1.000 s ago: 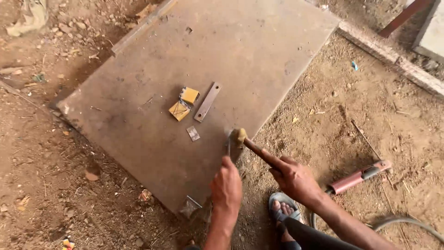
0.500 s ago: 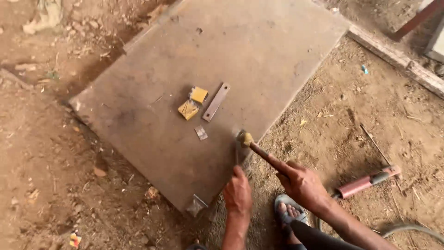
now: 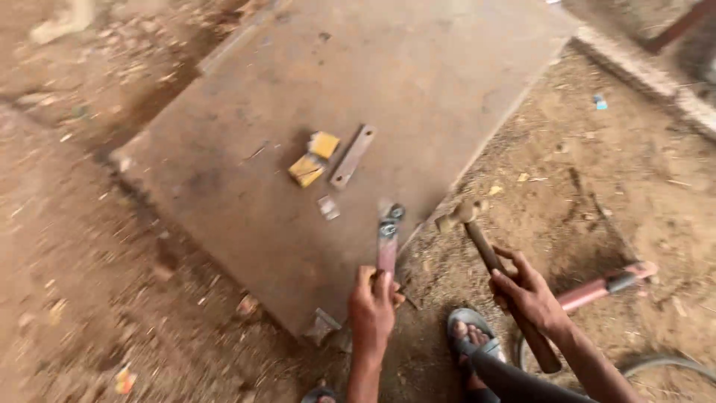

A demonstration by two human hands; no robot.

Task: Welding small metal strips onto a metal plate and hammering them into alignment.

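My left hand grips the near end of a flat metal strip with holes, its far end resting at the edge of a large rusty steel plate. In my right hand is a hammer by its wooden handle; the hammer head hangs just off the plate's edge, a little right of the strip's tip. Farther in on the plate lie two small yellow blocks, a flat metal bar and a small shiny piece.
The plate lies on bare dirt strewn with stones and scraps. A red-handled tool lies on the ground to the right. My sandalled foot sits below the hands. A concrete curb runs at the upper right.
The hammer head has lifted off the strip and swung right, clear of the plate's edge. My left hand has kept hold of the strip. The camera has shifted.
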